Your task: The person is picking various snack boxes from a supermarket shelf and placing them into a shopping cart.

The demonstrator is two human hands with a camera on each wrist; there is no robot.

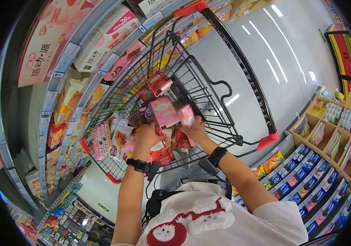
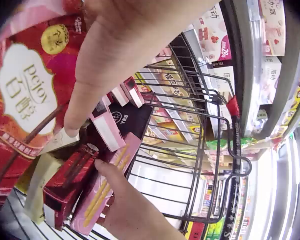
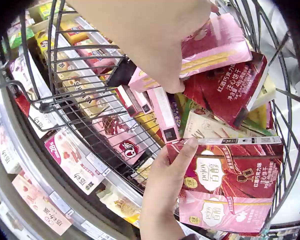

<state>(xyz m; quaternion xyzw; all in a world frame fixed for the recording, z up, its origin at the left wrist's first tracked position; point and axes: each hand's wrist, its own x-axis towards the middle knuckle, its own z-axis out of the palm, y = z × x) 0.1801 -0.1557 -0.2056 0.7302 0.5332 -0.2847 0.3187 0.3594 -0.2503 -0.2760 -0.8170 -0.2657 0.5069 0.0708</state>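
Observation:
Inside the shopping cart, my left hand [image 1: 147,137] [image 3: 165,197] grips a red Pejoy box [image 2: 27,85] [image 3: 230,172], its thumb over the box's narrow edge. A pink Pejoy box [image 3: 225,212] lies against that red box, below it in the right wrist view. Across the pile, my right hand [image 1: 196,130] [image 2: 132,207] holds a slim pink box with biscuit sticks pictured on it [image 2: 105,187] [image 3: 217,47], thumb on its face; its other fingers are partly hidden. A dark red box [image 2: 70,182] [image 3: 225,92] sits beside the slim pink box.
Black wire walls of the cart [image 1: 208,92] surround more snack packs, including a square pink box [image 1: 165,111] and a clear-topped bag [image 1: 121,141]. The cart's handle [image 1: 241,61] crosses the upper right. Stocked shelves [image 1: 67,59] stand close at left; divided display bins [image 1: 327,133] stand at right.

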